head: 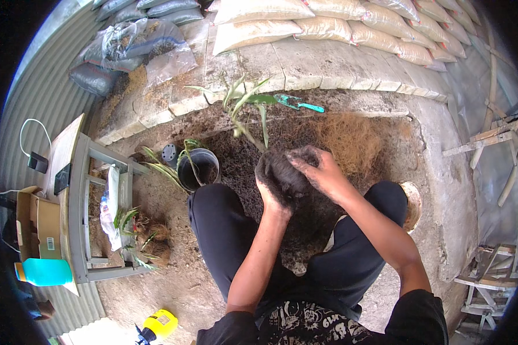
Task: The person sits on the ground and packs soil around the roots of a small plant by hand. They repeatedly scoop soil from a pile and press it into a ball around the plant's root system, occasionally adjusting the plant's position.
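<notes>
A leafy green plant (pixel 247 101) stands up from a dark ball of soil (pixel 287 170) in front of me. My left hand (pixel 271 186) cups the ball from the left and below, its palm and fingers smeared with soil. At the ball's upper right, my right hand (pixel 317 166) presses curled, soil-covered fingers against it. Beneath both hands spreads loose dark soil (pixel 241 166) on the ground. A heap of brown coir-like fibre (pixel 349 140) lies to its right. Beyond the plant rests a turquoise hand trowel (pixel 300 103).
At left stand a black plant pot (pixel 218 168) and a grey-framed table (pixel 80 215), with fibre-covered plant balls (pixel 157 246) beside it. A yellow spray bottle (pixel 159 323) lies behind left. Filled sacks (pixel 259 34) are stacked beyond the concrete ledge (pixel 302 64); wooden racks (pixel 492 276) stand right.
</notes>
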The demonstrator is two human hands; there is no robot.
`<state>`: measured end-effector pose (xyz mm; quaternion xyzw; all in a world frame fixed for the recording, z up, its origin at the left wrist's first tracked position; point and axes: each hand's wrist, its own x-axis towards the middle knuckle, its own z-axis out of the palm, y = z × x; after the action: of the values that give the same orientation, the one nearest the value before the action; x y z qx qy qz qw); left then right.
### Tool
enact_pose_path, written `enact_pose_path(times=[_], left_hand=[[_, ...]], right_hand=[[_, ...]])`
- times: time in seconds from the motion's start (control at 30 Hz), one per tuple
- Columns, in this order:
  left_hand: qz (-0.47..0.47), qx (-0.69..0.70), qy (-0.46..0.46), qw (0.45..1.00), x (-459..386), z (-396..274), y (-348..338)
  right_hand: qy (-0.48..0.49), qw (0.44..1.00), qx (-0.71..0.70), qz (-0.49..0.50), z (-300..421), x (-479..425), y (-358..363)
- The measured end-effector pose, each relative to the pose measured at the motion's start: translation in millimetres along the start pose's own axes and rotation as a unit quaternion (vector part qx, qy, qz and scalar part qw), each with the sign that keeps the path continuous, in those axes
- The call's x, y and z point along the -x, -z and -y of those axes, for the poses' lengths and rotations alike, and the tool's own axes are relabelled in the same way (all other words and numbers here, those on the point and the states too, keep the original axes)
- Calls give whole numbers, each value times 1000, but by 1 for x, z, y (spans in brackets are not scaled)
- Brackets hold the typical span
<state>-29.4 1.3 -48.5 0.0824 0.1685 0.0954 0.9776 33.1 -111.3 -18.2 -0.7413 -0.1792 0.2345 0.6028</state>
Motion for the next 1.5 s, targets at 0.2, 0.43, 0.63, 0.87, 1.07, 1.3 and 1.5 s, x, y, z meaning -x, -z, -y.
enact_pose_path(times=[0.2,0.43,0.63,0.87,1.07,1.3,1.5], left_hand=[[-1,28,10,1000,-2,4,3],[26,8,19,999,5,-1,0],[48,54,13,997,2,6,-4],[180,124,-99,971,-32,3,52],[-23,46,-249,967,-42,4,54],[40,38,-155,986,-2,-14,9],[-5,24,-159,987,4,-18,2]], right_hand=[[34,997,22,-73,-16,-9,-4],[-42,995,-77,42,-7,1,-10],[184,869,423,-179,19,10,-17],[282,863,414,69,41,38,-32],[271,882,370,109,21,36,-35],[259,897,326,147,22,31,-24],[269,903,305,139,20,31,-21]])
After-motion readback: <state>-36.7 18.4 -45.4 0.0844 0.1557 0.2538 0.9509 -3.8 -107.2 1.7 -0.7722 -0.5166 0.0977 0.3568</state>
